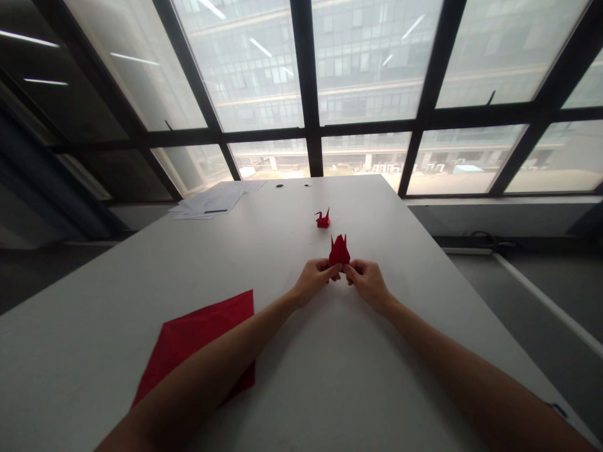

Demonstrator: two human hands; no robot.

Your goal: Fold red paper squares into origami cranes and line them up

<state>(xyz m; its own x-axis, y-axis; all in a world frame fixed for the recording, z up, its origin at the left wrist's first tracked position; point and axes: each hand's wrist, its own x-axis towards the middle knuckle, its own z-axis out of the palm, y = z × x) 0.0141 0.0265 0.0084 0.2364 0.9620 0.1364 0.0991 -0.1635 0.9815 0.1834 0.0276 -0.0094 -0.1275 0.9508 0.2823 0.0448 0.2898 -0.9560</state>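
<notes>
Between my two hands is a red folded origami paper (339, 251), its narrow points standing up away from me. My left hand (316, 277) pinches its lower left side between thumb and fingers. On the lower right side, my right hand (366, 281) pinches it in the same way. A finished red paper crane (323, 219) stands on the table just beyond the folded piece. Under my left forearm lies a larger creased sheet of red paper (202, 333), partly hidden by the arm.
The long white table (141, 276) runs toward large dark-framed windows (311, 94). White paper sheets (211, 199) with a dark pen (215, 211) lie at its far left. Two small dark-centred fittings, one a round cap (279, 186), sit near the far edge.
</notes>
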